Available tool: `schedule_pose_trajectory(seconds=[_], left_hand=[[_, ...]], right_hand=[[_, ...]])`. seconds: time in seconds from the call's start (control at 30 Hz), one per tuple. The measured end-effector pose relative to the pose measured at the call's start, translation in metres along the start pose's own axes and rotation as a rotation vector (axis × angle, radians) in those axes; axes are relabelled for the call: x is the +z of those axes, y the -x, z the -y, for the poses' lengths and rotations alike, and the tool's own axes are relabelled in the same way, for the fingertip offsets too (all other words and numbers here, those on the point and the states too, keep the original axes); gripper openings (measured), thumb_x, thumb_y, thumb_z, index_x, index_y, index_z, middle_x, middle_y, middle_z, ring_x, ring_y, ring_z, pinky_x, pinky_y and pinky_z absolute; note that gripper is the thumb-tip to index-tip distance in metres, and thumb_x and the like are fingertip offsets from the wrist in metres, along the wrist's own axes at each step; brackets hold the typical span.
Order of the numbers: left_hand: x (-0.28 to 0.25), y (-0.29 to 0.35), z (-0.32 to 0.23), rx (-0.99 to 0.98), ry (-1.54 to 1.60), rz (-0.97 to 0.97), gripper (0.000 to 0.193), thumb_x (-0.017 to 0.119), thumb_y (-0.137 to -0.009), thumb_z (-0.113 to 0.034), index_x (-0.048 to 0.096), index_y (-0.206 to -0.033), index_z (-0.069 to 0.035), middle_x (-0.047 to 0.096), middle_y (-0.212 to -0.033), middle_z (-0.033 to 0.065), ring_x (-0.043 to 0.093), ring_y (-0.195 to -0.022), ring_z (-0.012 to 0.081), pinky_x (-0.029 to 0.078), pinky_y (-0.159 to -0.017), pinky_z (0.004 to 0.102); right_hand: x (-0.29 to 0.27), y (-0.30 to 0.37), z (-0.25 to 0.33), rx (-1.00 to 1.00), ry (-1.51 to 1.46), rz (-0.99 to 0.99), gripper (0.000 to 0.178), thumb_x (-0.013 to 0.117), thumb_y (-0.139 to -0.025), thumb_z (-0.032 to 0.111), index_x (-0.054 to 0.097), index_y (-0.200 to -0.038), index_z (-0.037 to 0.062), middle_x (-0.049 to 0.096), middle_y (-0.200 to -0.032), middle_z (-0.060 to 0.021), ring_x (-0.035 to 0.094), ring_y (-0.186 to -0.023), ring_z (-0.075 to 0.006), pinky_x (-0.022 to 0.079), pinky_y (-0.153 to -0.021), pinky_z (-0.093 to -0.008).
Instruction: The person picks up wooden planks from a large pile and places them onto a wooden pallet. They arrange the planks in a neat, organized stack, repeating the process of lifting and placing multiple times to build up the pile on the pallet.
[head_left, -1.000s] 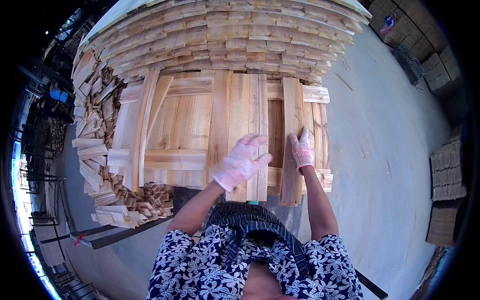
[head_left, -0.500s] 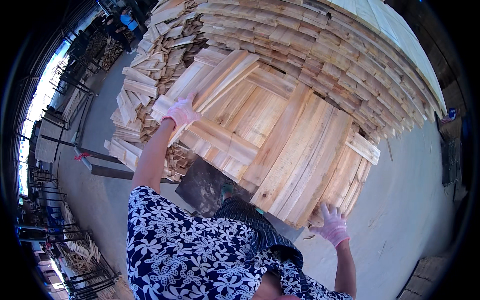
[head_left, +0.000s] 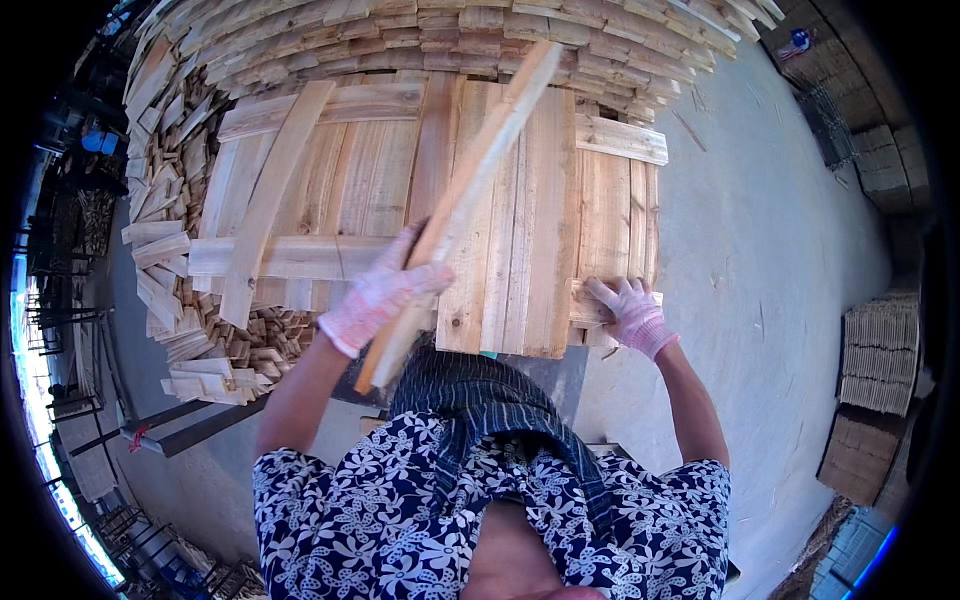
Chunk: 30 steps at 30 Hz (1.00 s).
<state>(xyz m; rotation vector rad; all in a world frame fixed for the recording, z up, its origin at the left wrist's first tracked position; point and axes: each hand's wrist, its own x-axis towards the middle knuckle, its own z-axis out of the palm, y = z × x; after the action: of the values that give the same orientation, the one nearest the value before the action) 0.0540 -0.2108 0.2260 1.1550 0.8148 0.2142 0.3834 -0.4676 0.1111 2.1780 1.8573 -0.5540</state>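
A long wooden plank [head_left: 487, 155] slants up and away over the middle of the board layer, held by my left hand [head_left: 385, 295]. The gloved fingers are closed round its near part. At the right end my gloved right hand [head_left: 632, 312] rests with fingers apart on a short crosspiece [head_left: 588, 303], partly covering it. Below lie wooden boards [head_left: 548, 210] set side by side. Another short crosspiece [head_left: 625, 139] lies at their far right corner. Towards the left, a loose plank [head_left: 272, 205] lies diagonally over the crosspieces there.
Stacked boards [head_left: 430, 45] rise behind the board layer. A heap of loose wood pieces [head_left: 165, 215] stands on the left, with a dark metal bar [head_left: 200, 425] near it. Grey floor [head_left: 770, 280] shows at right, with stacked bundles [head_left: 880, 355] beyond.
My left hand has taken a plank from the left part of the layer and brought it rightwards. My right hand has come onto the right crosspiece. The view has turned.
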Motion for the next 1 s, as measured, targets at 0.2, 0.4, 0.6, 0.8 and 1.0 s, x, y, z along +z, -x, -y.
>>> schedule_pose_trajectory(seconds=[0.2,0.4,0.6,0.8,1.0], left_hand=[[0.184,-0.103,0.057,-0.042,-0.567,-0.075,0.095,0.071,-0.087,-0.056,0.027,-0.158,-0.01,0.048,-0.146,0.0268,0.058,-0.125,0.0419,0.048,-0.106,0.0461],[0.174,-0.078,0.045,0.124,-0.939,0.319,0.077,0.066,-0.093,-0.052,0.041,-0.155,-0.014,0.04,-0.156,0.0222,0.043,-0.143,0.04,0.038,-0.117,0.0476],[-0.089,-0.008,0.053,0.323,-1.423,-0.802,0.072,0.07,-0.087,-0.054,0.053,-0.147,-0.017,0.052,-0.142,0.0239,0.046,-0.135,0.0466,0.035,-0.113,0.0609],[-0.269,0.078,0.056,-0.378,-1.281,-0.823,0.107,0.075,-0.08,-0.064,0.024,-0.163,-0.02,0.032,-0.16,0.0292,0.039,-0.144,0.0485,0.036,-0.116,0.0559],[-0.238,0.067,0.04,-0.318,-1.057,-0.812,0.099,0.08,-0.081,-0.051,0.032,-0.158,-0.014,0.044,-0.149,0.0303,0.052,-0.134,0.0435,0.048,-0.107,0.0455]], right_hand=[[-0.03,-0.023,-0.041,0.161,-0.494,0.035,0.079,0.072,-0.088,0.027,0.036,-0.159,0.0253,0.052,-0.146,-0.0197,0.048,-0.139,-0.0365,0.034,-0.118,-0.0474],[-0.021,-0.089,-0.035,0.605,-0.645,-0.36,0.077,0.059,-0.095,0.053,0.032,-0.159,0.0198,0.046,-0.141,-0.0375,0.052,-0.131,-0.0512,0.045,-0.106,-0.0525],[-0.013,-0.107,-0.004,0.662,-0.472,-0.446,0.069,0.051,-0.101,0.047,0.029,-0.16,0.0184,0.046,-0.133,-0.0384,0.057,-0.115,-0.0553,0.048,-0.1,-0.0545],[-0.007,-0.138,0.04,0.599,-0.382,-0.432,0.058,0.046,-0.105,0.043,0.032,-0.157,0.0227,0.048,-0.127,-0.0358,0.058,-0.114,-0.0521,0.049,-0.096,-0.0552],[-0.04,-0.118,0.036,0.524,-0.387,-0.368,0.057,0.059,-0.097,0.042,0.045,-0.148,0.0194,0.051,-0.126,-0.0325,0.059,-0.113,-0.0494,0.05,-0.094,-0.054]])
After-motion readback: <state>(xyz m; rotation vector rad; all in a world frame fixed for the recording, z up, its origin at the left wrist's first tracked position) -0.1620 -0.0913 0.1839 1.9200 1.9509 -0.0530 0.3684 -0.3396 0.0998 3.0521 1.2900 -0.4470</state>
